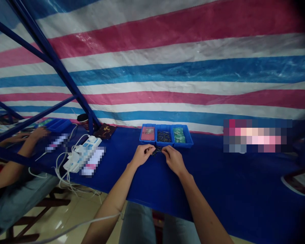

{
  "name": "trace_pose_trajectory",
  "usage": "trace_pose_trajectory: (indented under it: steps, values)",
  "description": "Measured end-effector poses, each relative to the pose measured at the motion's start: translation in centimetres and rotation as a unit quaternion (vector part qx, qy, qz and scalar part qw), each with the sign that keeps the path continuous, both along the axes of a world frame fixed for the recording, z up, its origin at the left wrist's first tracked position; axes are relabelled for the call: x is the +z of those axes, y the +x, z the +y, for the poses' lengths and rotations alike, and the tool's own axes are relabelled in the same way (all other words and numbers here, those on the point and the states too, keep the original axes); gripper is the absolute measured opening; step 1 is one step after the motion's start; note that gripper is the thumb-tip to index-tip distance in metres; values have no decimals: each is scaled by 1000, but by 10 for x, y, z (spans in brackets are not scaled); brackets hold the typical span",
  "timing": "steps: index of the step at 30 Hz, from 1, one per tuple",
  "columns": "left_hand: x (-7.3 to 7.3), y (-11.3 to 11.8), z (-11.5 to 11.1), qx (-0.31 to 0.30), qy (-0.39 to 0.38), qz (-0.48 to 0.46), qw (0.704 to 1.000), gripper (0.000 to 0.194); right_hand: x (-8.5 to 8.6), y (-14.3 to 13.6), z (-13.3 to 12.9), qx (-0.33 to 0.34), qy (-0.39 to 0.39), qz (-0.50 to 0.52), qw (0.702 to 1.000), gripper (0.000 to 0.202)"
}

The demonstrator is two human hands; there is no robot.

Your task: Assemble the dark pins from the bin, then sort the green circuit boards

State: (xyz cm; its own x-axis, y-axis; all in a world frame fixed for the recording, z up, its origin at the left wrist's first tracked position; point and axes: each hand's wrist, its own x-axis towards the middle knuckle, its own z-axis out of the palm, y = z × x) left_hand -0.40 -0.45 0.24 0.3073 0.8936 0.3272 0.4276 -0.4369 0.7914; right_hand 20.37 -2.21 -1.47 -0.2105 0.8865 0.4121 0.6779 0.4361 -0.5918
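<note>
Several thin dark parts [157,151] lie in a small pile on the blue table [152,183], between my two hands. My left hand [143,154] is at the pile's left side, its fingers pinched on something I cannot make out. At the right side, my right hand [173,158] has thumb and fingers pressed together; what they hold is too small to name. Just behind are three joined blue bins: the left bin [147,141] has a pink item, the middle bin [164,143] holds dark thin parts, the right bin [189,143] holds green boards.
White power strips [77,157] with tangled cables lie to the left, near a brown packet [106,131] and a dark cup [82,119]. A blue metal frame [66,79] separates another person's arms [22,152]. A striped sheet [167,74] hangs behind.
</note>
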Motion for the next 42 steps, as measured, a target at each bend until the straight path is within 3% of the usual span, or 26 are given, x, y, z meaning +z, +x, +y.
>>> trace_pose_trajectory:
  steps: [7,19,25,42]
  values:
    - [0,0,-2,-24,24,43,998,30,0,-8,-2,20,29,48,998,19]
    - [-3,1,1,-24,27,45,998,25,3,-17,-5,52,-8,80,995,24]
    - [-3,1,0,-23,35,47,998,26,4,-18,-5,37,9,111,993,24]
    - [-5,0,1,-32,46,80,995,27,-2,-18,-4,21,5,72,997,25]
